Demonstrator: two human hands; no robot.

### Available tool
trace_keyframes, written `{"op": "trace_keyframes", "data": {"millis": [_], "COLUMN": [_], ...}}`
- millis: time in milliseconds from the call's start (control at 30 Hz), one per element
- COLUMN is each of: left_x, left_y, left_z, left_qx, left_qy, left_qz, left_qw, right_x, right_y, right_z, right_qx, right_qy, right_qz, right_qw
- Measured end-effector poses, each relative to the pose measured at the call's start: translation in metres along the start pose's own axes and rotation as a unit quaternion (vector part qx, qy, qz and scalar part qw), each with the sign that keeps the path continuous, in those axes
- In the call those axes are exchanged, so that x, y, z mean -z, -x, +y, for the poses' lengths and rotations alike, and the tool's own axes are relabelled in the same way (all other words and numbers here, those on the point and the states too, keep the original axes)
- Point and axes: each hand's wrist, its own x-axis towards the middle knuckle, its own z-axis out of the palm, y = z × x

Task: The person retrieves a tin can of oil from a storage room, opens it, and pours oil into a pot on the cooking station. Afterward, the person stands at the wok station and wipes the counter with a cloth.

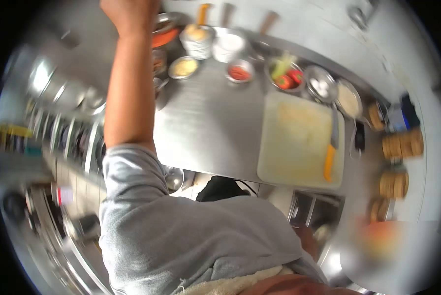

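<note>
My left arm reaches up along the left side, its short grey sleeve (132, 167) ending near the elbow. My left hand (129, 12) is cut off by the top edge, so its fingers and anything in them are hidden. Nearest to it are a metal bowl (167, 20) and something orange (165, 38) beneath. On the steel worktop (205, 118) lies a pale cutting board (294, 142), with an orange-handled knife (330, 157) along its right side. A small patch of skin (306, 238) shows past my shirt at lower right; my right hand cannot be made out.
Along the back stand stacked white bowls (198, 49), a dish of yellow pieces (184, 67), a bowl of red bits (239, 72), a bowl with tomatoes (285, 81) and a bowl of eggs (320, 87). Bamboo steamers (402, 143) line the right. A blurred shape (393, 253) covers the lower right.
</note>
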Motion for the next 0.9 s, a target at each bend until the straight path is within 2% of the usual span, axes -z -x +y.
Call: {"op": "trace_keyframes", "data": {"millis": [67,133,200,267,333,400,467,567,600,700,733,800,833,900], "left_x": [0.073,0.162,0.235,0.307,0.364,0.419,0.470,0.544,0.579,0.694,0.728,0.786,0.811,0.864], "left_y": [0.016,0.055,0.098,0.149,0.196,0.234,0.268,0.292,0.294,0.298,0.296,0.290,0.286,0.279], "left_z": [0.032,0.062,0.109,0.142,0.164,0.193,0.207,0.218,0.220,0.218,0.221,0.232,0.234,0.236], "left_qx": [0.017,0.041,0.084,0.050,0.055,0.146,0.180,0.226,0.244,0.292,0.305,0.333,0.296,0.314], "left_qy": [0.131,0.007,-0.108,-0.246,-0.230,-0.265,-0.280,-0.297,-0.298,-0.320,-0.315,-0.304,-0.312,-0.325], "left_qz": [0.009,-0.048,-0.135,-0.272,-0.345,-0.420,-0.393,-0.322,-0.285,-0.200,-0.173,-0.130,-0.119,-0.141], "left_qw": [0.991,0.998,0.981,0.929,0.909,0.855,0.857,0.870,0.878,0.879,0.882,0.883,0.895,0.881], "right_x": [0.069,0.111,0.138,0.146,0.128,0.084,0.026,-0.079,-0.110,-0.202,-0.232,-0.290,-0.314,-0.348], "right_y": [-0.003,-0.014,-0.021,-0.005,0.021,0.067,0.130,0.202,0.230,0.295,0.318,0.344,0.353,0.367], "right_z": [-0.081,-0.138,-0.195,-0.261,-0.331,-0.394,-0.453,-0.519,-0.539,-0.595,-0.612,-0.641,-0.650,-0.672], "right_qx": [0.163,0.270,0.381,0.499,0.600,0.675,0.765,0.798,0.763,0.791,0.814,0.800,0.805,0.849], "right_qy": [-0.055,-0.062,-0.125,-0.121,-0.089,-0.038,0.073,0.084,0.080,0.093,0.111,0.117,0.054,0.036], "right_qz": [-0.026,-0.037,-0.088,-0.086,-0.118,-0.177,-0.159,-0.257,-0.321,-0.323,-0.263,-0.256,-0.272,-0.190], "right_qw": [0.985,0.960,0.912,0.854,0.786,0.715,0.620,0.538,0.555,0.512,0.506,0.530,0.525,0.491]}}
